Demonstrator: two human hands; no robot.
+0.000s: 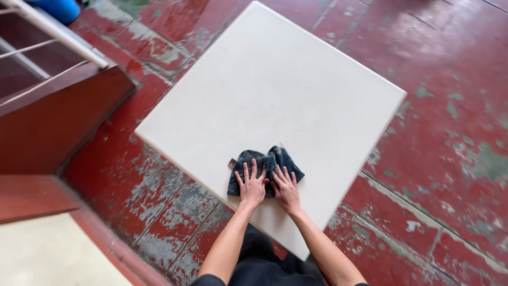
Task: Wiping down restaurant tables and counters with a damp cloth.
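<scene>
A cloth (264,169) lies on the table (275,85) near its front edge; both hands sit side by side on it: left hand (252,185), right hand (286,188). A step, perhaps, stands left (53,116).

cloth (264,168): my hands cover its near part
blue container (59,7): at eleven o'clock, cut by the top edge
my forearms: cut at six o'clock

Even daylight, soft shadows, some blur at the frame edges.

I read the white table top (275,95) as bright but not blown out. Wet-looking sheen glares on the red floor (439,132) at top. The railing (58,34) upper left smears with motion; the hands stay fairly sharp. Straight lines bow slightly near corners.
</scene>
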